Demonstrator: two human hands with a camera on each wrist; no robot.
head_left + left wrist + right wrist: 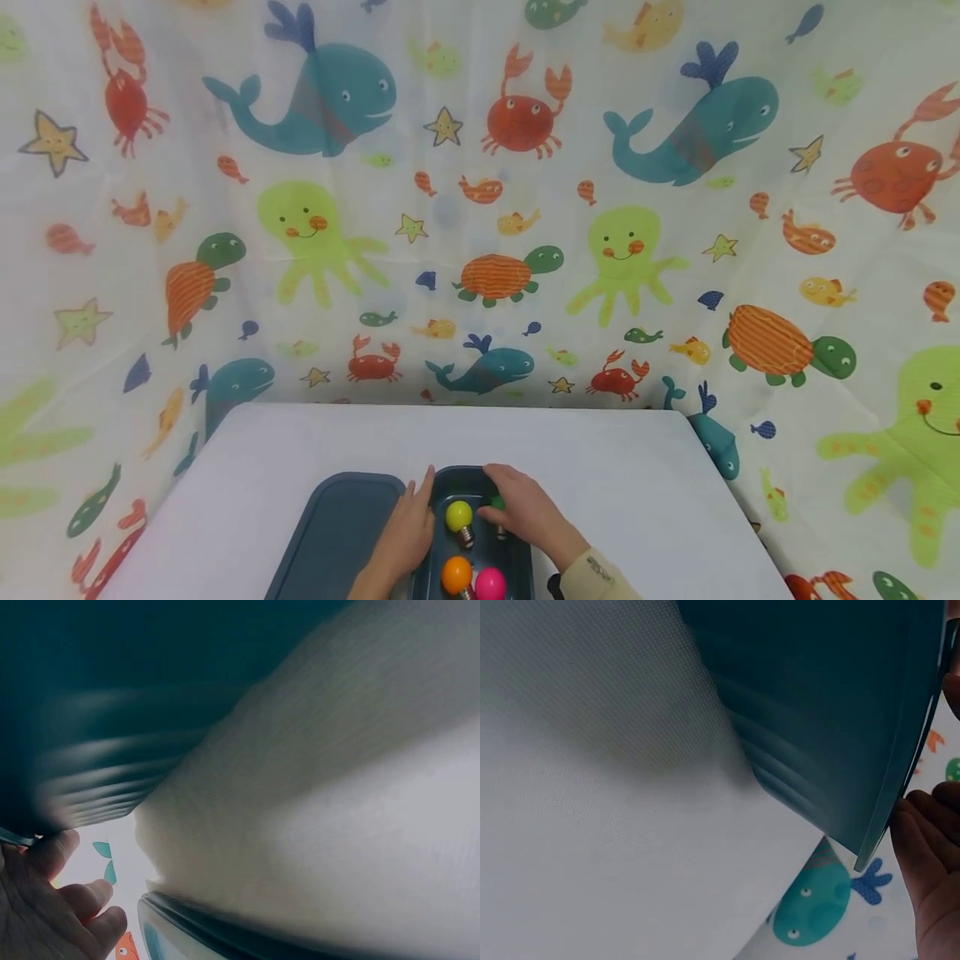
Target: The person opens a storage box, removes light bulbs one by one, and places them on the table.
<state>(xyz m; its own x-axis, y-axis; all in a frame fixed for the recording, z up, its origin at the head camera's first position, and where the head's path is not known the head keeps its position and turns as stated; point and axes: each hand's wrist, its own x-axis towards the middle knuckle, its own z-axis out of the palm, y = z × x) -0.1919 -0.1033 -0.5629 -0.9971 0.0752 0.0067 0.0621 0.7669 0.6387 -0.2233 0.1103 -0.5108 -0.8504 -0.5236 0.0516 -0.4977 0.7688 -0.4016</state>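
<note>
A dark blue box (422,575) on the white table holds several coloured bulbs. Along its left wall lies my left hand (405,533), fingers extended toward the far corner; in the left wrist view its fingers (51,855) are right at the rim. My right hand (528,508) reaches over the right wall, its thumb and forefinger spread apart around a green bulb (497,502), which they partly cover. Fingers (922,832) of this hand meet the rim in the right wrist view. Beside the green bulb lies a yellow bulb (459,517). Nearer are an orange bulb (457,574) and a pink bulb (491,584).
To the left of the box, a dark blue lid (330,533) lies flat on the white table (637,492). Behind the table hangs a curtain (450,208) printed with sea animals. The near ends of box and lid run out of the head view.
</note>
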